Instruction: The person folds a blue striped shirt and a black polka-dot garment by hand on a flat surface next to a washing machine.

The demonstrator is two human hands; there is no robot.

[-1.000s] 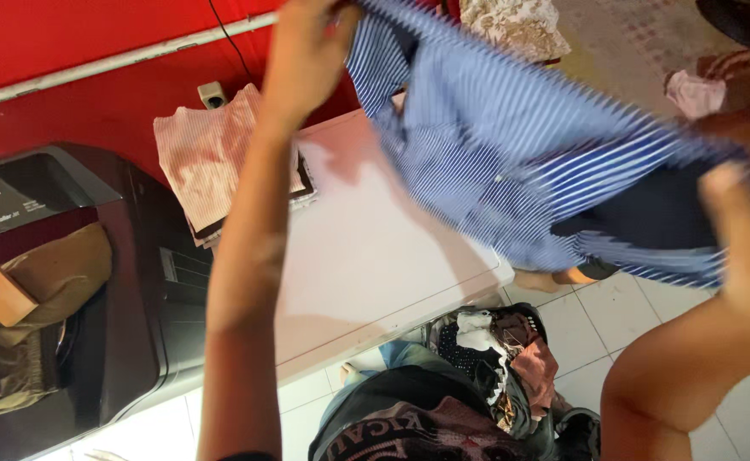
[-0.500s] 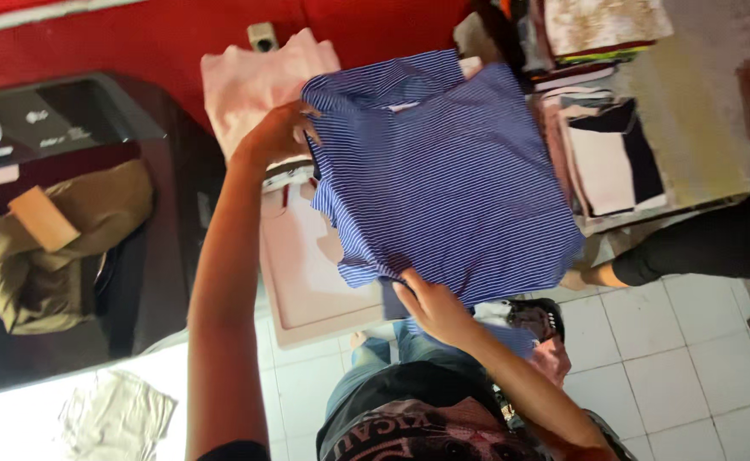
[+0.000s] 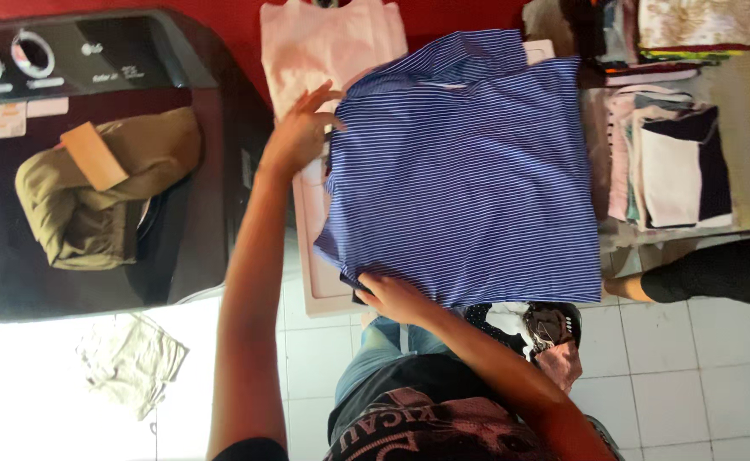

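The blue striped shirt (image 3: 469,171) lies spread flat on the white board (image 3: 311,248), covering most of it, with its collar end toward the red wall (image 3: 460,13) and its lower hem hanging just past the near edge. The left hand (image 3: 300,137) rests at the shirt's upper left corner, near the shoulder; the fingers are loosely spread with the index extended, the fingertips touching the fabric edge, and no firm grip is visible. The right hand (image 3: 396,297) lies at the lower left hem, fingers curled over the edge of the cloth and pressing it; whether it pinches the fabric cannot be determined. A pale pink garment (image 3: 323,43) lies under the shirt's upper left corner, against the wall. To the left stands a dark washing machine (image 3: 195,213) with a tan garment (image 3: 102,205) piled on its lid. To the right, folded clothes (image 3: 669,154) are stacked on a table. A laundry basket (image 3: 537,329) with mixed clothing sits on the white tiled floor (image 3: 674,376) below the board. Another person's dark-clad leg (image 3: 716,273) stands at the right edge.
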